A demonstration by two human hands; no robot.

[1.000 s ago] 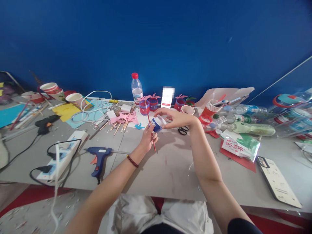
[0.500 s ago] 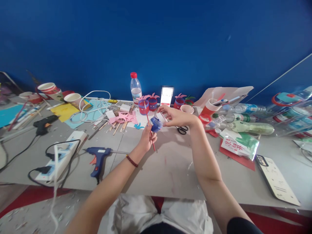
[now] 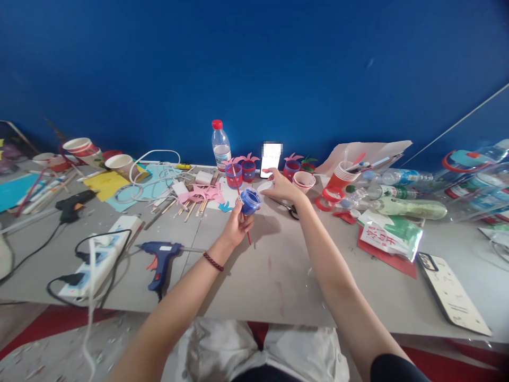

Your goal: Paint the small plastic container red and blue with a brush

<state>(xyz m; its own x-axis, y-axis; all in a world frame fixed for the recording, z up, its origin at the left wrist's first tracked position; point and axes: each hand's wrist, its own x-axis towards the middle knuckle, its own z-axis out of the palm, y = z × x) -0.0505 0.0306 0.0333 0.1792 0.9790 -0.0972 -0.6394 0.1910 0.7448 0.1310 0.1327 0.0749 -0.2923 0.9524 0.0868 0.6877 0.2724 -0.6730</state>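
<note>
My left hand clasps jar and brush, tip toward the table's far edge. My right hand nears the lid; grip unclear.

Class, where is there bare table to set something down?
Mainly nearer than the blue jar, between the blue glue gun and cream phone, beneath the forearms. A smaller patch lies right of that phone. Crowded: the back, with cups and bottles.

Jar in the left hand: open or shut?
Open: no lid sits on the jar, and blue paint shows through its uncovered mouth.
</note>
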